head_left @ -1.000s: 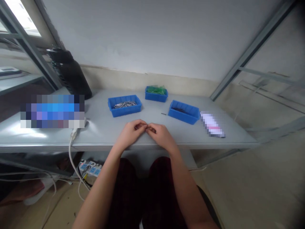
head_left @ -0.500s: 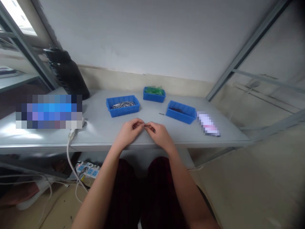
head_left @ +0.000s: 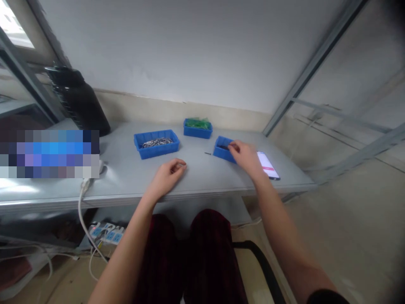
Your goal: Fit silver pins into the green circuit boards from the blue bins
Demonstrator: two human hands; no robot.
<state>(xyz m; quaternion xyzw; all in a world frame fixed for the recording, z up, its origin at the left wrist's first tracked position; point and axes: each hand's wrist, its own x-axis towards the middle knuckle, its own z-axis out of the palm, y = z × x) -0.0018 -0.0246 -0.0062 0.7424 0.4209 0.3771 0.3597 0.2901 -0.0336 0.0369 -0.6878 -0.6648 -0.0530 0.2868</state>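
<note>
My left hand (head_left: pixel 167 176) rests on the grey table near its front edge, fingers curled and thumb pressed toward them; whatever they hold, if anything, is hidden. My right hand (head_left: pixel 245 157) reaches over the right blue bin (head_left: pixel 222 154), fingertips pinched together at its opening. Small dark pieces (head_left: pixel 223 147) lie inside that bin, too blurred to name, and my hand covers its right part. Just left of it a single dark screw (head_left: pixel 207 153) lies on the table. Another blue bin (head_left: pixel 160 150), left of centre, contains many thin silvery metal pieces (head_left: pixel 158 142).
Toward the wall stands a small blue bin (head_left: pixel 198 133) with green plastic pieces (head_left: pixel 198 123). A phone (head_left: pixel 268 165) lies beyond my right hand. At the left are a black bottle (head_left: pixel 80 101), a blurred-out object (head_left: pixel 53 153) and a white cable (head_left: pixel 81 211). Metal posts frame the table.
My hands were together at the table's front and are now apart. The right one has moved right, to the right bin; the left has stayed near its place. The view has shifted slightly.
</note>
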